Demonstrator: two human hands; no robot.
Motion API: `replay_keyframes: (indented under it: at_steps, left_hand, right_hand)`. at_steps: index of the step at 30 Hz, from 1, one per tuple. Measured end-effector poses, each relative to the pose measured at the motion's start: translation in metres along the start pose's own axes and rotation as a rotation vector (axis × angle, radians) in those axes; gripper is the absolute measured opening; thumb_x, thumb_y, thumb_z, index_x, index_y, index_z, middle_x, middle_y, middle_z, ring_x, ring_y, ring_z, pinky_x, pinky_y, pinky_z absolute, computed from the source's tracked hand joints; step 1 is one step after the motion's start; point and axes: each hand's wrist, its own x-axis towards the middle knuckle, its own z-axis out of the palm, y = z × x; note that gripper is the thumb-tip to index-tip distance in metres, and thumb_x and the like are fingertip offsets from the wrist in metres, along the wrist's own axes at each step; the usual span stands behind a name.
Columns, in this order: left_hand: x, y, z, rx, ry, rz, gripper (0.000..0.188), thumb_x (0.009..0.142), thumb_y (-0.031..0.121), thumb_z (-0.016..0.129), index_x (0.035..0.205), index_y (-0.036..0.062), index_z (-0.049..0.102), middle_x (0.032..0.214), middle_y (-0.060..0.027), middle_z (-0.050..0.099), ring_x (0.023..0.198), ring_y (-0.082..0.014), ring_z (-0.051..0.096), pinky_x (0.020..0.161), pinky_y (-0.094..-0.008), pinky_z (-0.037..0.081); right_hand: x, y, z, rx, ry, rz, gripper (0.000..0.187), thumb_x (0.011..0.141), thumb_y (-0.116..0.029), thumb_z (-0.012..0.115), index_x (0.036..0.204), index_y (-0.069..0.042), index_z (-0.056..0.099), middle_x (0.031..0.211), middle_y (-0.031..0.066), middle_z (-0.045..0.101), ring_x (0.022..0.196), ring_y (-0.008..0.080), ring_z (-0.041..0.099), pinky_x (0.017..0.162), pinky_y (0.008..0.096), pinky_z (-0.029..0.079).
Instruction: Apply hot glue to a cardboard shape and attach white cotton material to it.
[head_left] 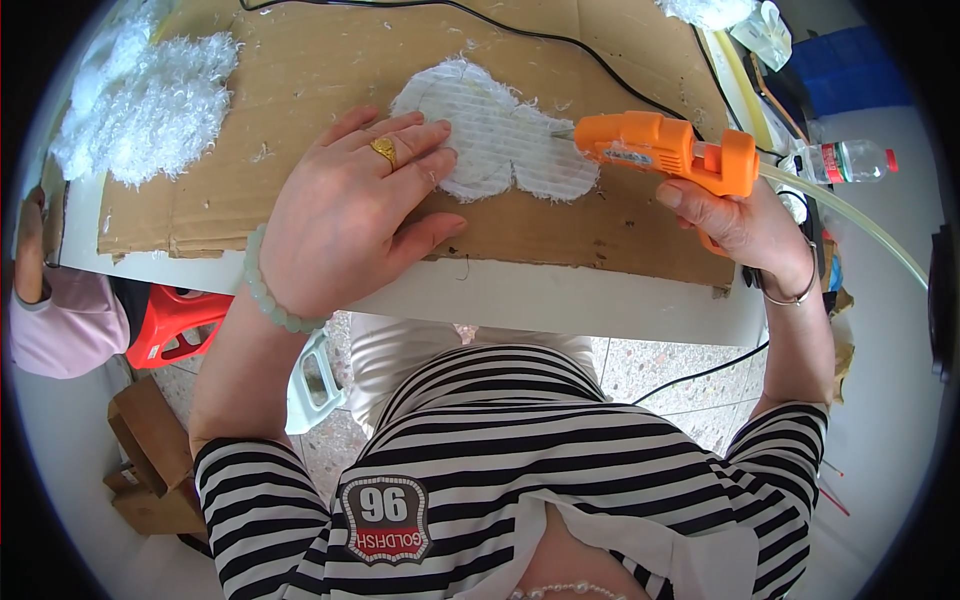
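Observation:
A white cloud-shaped fabric piece [480, 130] with frayed, fuzzy edges lies flat on a brown cardboard sheet [600, 230]. My left hand [360, 200] lies over its left edge, fingers stretched out and fingertips resting on the fabric. In my right hand [735, 220] is an orange hot glue gun [660, 148], gripped by its handle. The nozzle points left and meets or hovers just over the right lobe of the fabric; I cannot tell which. A long translucent glue stick [850, 212] trails from the gun's back end.
White fluffy material [150, 105] is heaped at the left of the cardboard. A black cable [540, 38] crosses the far side. At the right lies a plastic bottle [850, 162] with a red cap. Another person's sleeve [75, 325] and a red stool [180, 325] are at the left.

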Motion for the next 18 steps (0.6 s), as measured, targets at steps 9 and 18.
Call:
replay_keyframes:
  at_steps: [9, 18]
  left_hand:
    - [0.001, -0.001, -0.001, 0.006, -0.005, -0.004, 0.04, 0.063, 0.017, 0.074, 0.098, 0.0017, 0.062, 0.108, -0.0116, 0.061, 0.104, -0.0303, 0.057, 0.094, -0.0459, 0.04]
    - [0.0, -0.001, 0.0, 0.017, 0.015, 0.015, 0.038, 0.064, 0.019, 0.073, 0.095, 0.001, 0.063, 0.106, -0.0128, 0.062, 0.101, -0.0296, 0.058, 0.092, -0.0459, 0.041]
  right_hand:
    - [0.017, -0.007, 0.006, -0.065, 0.015, -0.154, 0.035, 0.083, -0.034, 0.064, 0.101, -0.005, 0.058, 0.068, -0.001, 0.054, 0.061, 0.0068, 0.05, 0.054, 0.0214, 0.04]
    - [0.024, -0.017, 0.011, -0.078, 0.009, -0.169, 0.032, 0.084, -0.031, 0.064, 0.101, -0.004, 0.058, 0.068, -0.0017, 0.054, 0.06, 0.0061, 0.05, 0.054, 0.0208, 0.04]
